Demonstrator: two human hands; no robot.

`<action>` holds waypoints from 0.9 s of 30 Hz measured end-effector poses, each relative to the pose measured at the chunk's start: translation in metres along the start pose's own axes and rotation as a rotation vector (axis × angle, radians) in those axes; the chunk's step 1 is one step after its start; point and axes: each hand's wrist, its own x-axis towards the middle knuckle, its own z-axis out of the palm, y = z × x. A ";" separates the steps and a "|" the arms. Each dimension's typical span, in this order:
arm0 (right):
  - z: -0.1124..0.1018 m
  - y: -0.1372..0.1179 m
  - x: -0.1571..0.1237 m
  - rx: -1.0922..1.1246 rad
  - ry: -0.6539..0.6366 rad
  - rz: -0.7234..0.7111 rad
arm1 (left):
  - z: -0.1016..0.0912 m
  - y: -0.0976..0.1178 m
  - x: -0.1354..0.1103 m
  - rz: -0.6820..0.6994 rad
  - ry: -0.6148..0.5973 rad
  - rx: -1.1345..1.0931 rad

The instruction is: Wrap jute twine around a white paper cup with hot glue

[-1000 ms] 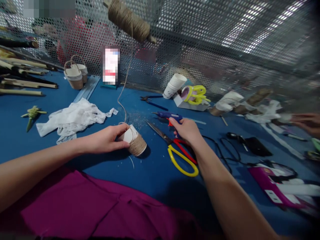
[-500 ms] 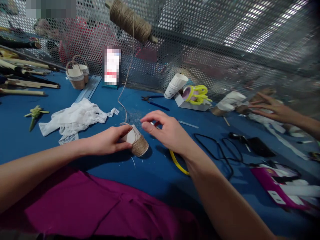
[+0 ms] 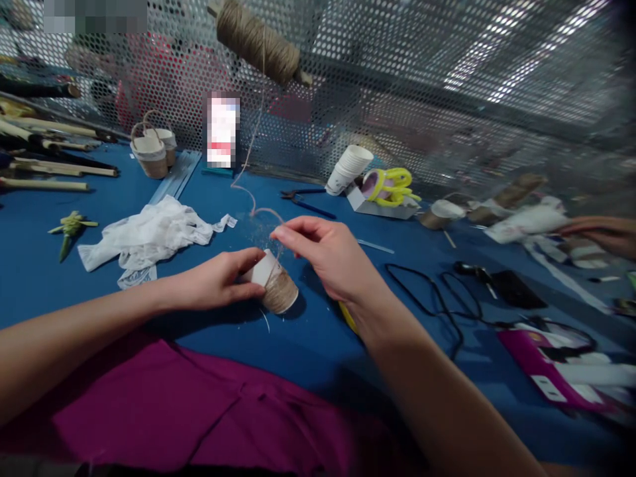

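My left hand (image 3: 231,277) grips a white paper cup (image 3: 261,267) tilted on its side, its thumb and fingers around one end. Brown twine (image 3: 281,291) is wound about the other part of the cup. My right hand (image 3: 325,255) pinches the loose run of twine just above the cup, thumb against forefinger. From there the strand loops over the table and climbs to a large twine spool (image 3: 257,41) hung on the mesh. A yellow curved thing (image 3: 348,318) lies partly hidden under my right wrist.
White lace (image 3: 149,232) lies in a heap at left, near two small twine baskets (image 3: 150,159). Pliers (image 3: 308,202), stacked paper cups (image 3: 349,169) and a yellow-handled item (image 3: 390,187) lie behind. At right are a black cord (image 3: 422,281) and another person's hand (image 3: 603,232).
My right hand has closed on the twine and lifts its loop to the right, off the cup's top. My left hand stays on the cup. The other person's hand moved right, setting white material lower.
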 end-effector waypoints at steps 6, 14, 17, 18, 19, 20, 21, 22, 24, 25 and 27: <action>-0.010 0.013 -0.010 0.152 0.148 0.112 | 0.003 0.002 0.002 -0.037 -0.056 -0.370; -0.012 0.016 -0.019 0.115 0.213 0.128 | 0.003 0.003 0.002 -0.036 -0.046 -0.469; -0.012 0.013 -0.021 0.115 0.217 0.125 | 0.003 0.002 0.001 -0.042 -0.052 -0.466; -0.012 0.012 -0.022 0.113 0.221 0.123 | 0.003 0.002 0.001 -0.041 -0.052 -0.466; -0.012 0.012 -0.023 0.111 0.225 0.120 | 0.002 0.002 0.001 -0.039 -0.052 -0.467; -0.011 0.012 -0.024 0.108 0.229 0.116 | 0.002 0.001 0.001 -0.037 -0.052 -0.471; -0.011 0.012 -0.024 0.105 0.233 0.113 | 0.002 0.001 0.001 -0.037 -0.053 -0.473; -0.011 0.013 -0.025 0.102 0.236 0.110 | 0.002 0.001 0.001 -0.040 -0.054 -0.469; -0.011 0.016 -0.025 0.098 0.236 0.114 | 0.002 0.000 0.001 -0.040 -0.054 -0.461; -0.011 0.018 -0.024 0.096 0.235 0.124 | 0.002 0.000 0.001 -0.040 -0.053 -0.461; -0.010 0.024 -0.022 0.093 0.231 0.156 | 0.002 0.000 0.001 -0.035 -0.052 -0.468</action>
